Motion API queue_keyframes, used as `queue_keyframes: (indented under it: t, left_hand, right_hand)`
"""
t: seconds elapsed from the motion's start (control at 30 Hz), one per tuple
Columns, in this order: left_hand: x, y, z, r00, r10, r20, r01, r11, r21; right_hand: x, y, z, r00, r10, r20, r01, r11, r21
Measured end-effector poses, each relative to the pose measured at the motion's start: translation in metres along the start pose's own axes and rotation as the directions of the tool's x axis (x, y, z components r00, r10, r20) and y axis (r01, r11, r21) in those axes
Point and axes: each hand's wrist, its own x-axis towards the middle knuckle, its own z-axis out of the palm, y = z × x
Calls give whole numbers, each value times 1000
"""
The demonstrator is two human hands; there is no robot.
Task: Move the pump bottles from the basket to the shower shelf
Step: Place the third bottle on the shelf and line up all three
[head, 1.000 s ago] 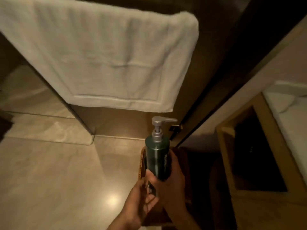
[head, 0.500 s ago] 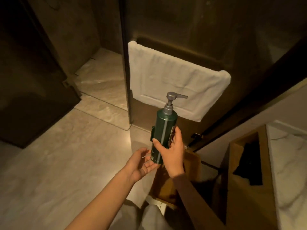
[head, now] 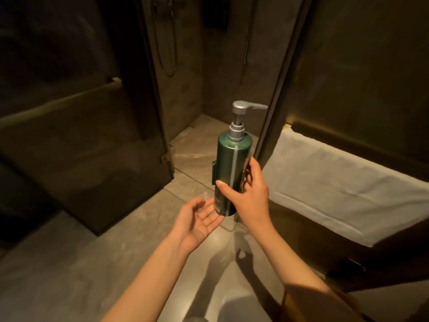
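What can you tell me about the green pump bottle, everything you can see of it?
The green pump bottle is a tall dark green cylinder with a glossy finish, small pale print near its base and a bracket-like tab on its left side. A silver-grey pump head tops it, nozzle pointing right. It is upright, tilted slightly, held in the air before the open shower doorway. The right hand grips its lower half, thumb across the front; the open left hand is cupped beside its base.

Dim stone-tiled floor [head: 81, 263], dark glass door [head: 76, 140], white towel [head: 343, 187] seemingly on a rail.
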Motion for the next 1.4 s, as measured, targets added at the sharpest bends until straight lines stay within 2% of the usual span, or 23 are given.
queue_keyframes:
  t: [0.27,0.53,0.73,1.03,1.13,1.4]
  left_hand:
    - [56,137,27,993,111,47,-106,990,-99]
    - [135,271,108,972,216,97,-199,967,-159]
    - [192,358,143,957,270,102,-244,946,-212]
    - [303,510,167,959,252,130,-216,946,-241]
    - [332,553,185,962,223,156,-195,965,-176]
    - [417,618,235,960,166,224,-148,984,-97]
  right_hand:
    - [149,-18,68,977,-202,69,202,979,9]
    - [330,-41,94,955,-291,52,284,953,107]
    - [437,-43,127,950,-310,21,302,938,172]
    - [606,-32,196,941,-335,-44,338,934,117]
    - [658,-32,207,937,-339,-87,347,934,86]
    - [765,-5,202,931,-313,-189,322,946,18]
